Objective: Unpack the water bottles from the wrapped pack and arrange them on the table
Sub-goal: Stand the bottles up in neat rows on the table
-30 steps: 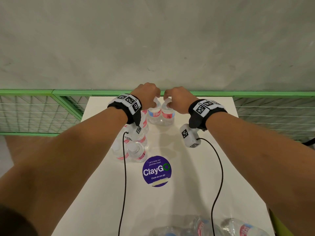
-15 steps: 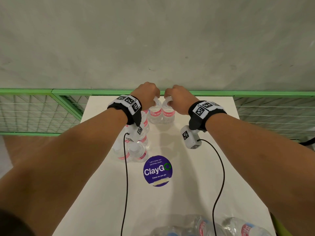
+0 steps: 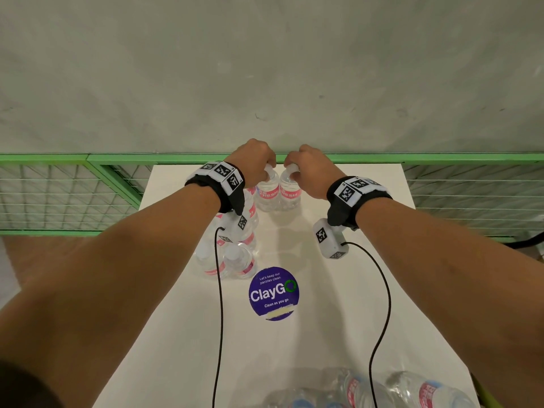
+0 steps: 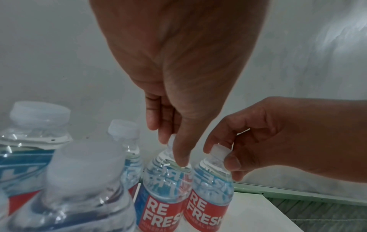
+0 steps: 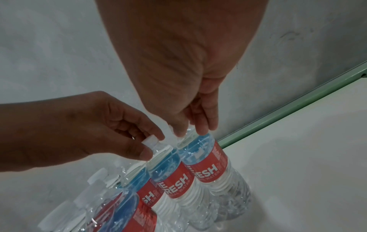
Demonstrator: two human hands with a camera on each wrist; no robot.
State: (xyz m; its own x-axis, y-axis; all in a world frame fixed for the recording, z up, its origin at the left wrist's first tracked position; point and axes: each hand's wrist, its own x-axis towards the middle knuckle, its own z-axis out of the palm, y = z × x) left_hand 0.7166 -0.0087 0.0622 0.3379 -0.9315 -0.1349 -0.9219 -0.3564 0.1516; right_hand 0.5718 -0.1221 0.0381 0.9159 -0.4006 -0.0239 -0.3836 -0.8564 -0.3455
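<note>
On the white surface (image 3: 338,290), set-down bottles (image 3: 232,248) cluster at left. The left grip (image 3: 254,160) pinches one bottle's (image 3: 268,191) cap; the right grip (image 3: 309,169) pinches its neighbour's (image 3: 290,192), likely steadying both upright, touching, to extend the row. The wrapped pack (image 3: 368,390) waits at the near edge.

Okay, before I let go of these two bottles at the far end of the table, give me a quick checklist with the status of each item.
1. Left hand pinches the cap of the left bottle: ok.
2. Right hand pinches the cap of the right bottle: ok.
3. Both bottles upright, side by side: ok.
4. Bases fully down on the table: cannot tell, though they look seated.
5. Room from the table's far edge by the green rail: ok.
6. Lined up with the bottles already standing to the left: ok, roughly.
7. More left in the wrapped pack: ok, bottles visible.
</note>
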